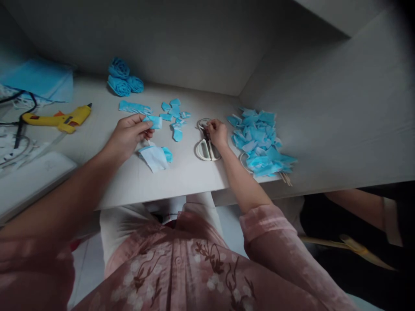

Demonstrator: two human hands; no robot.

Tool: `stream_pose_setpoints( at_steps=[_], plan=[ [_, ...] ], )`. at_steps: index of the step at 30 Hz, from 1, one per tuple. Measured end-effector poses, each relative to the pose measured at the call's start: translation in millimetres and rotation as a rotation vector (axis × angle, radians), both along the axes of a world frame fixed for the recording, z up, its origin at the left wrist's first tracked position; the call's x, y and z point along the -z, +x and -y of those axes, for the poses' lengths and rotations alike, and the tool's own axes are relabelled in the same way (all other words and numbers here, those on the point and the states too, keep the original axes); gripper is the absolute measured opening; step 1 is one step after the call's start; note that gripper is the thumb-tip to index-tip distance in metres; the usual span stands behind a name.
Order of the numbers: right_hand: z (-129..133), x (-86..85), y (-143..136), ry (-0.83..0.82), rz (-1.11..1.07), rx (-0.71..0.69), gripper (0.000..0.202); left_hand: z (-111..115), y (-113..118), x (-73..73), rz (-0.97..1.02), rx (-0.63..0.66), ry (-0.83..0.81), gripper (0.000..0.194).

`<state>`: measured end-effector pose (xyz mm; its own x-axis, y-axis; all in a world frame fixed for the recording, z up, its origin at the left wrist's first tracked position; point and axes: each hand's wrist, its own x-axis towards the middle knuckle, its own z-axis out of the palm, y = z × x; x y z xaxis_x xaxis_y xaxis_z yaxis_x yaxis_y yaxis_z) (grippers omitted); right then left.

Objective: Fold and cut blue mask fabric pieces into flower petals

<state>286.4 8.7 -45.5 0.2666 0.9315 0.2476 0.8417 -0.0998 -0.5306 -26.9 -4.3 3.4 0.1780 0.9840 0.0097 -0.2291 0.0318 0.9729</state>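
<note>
My left hand [129,131] pinches a small folded piece of light-blue fabric [156,122] between thumb and fingers, above the table. Just below it lie a pale fabric piece [154,159] and a brighter blue scrap [167,153]. My right hand [218,133] is closed at the blade end of white-handled scissors [203,151], which lie flat with their handle loops toward me. Its fingertips partly cover the blades. Between my hands are several small cut blue pieces [175,110] and a gathered blue strip [134,107].
Three blue fabric roses [119,85] sit at the back. A yellow glue gun [73,120] and blue sheets [42,80] are on the left, near a white box [35,181]. A heap of blue scraps [257,138] lies right, by the partition [324,108]. Another person's arm [359,207] shows lower right.
</note>
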Motion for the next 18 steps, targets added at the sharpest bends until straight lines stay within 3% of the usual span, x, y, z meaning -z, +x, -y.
stream_pose_setpoints(
  at_steps=[3, 5, 12, 15, 18],
  plan=[
    [0.0, 2.7, 1.1, 0.053, -0.181, -0.005, 0.037, -0.5, -0.7, 0.5, 0.03, 0.005, 0.013, 0.009],
    [3.0, 0.1, 0.5, 0.069, -0.181, -0.009, 0.038, 0.2, -0.5, -1.0, 0.036, 0.006, -0.002, 0.01],
    [27.1, -25.4, -13.6, 0.07, 0.129, -0.038, 0.027, 5.0, 1.4, -6.0, 0.032, -0.016, -0.015, 0.013],
    [30.7, -29.5, -23.1, 0.023, 0.24, -0.106, 0.028, 4.1, 1.4, -4.8, 0.025, -0.01, -0.026, 0.013],
    [26.8, -29.6, -31.0, -0.048, 0.319, -0.082, 0.031, 2.6, 1.3, -2.9, 0.006, 0.016, -0.016, 0.013]
  ],
)
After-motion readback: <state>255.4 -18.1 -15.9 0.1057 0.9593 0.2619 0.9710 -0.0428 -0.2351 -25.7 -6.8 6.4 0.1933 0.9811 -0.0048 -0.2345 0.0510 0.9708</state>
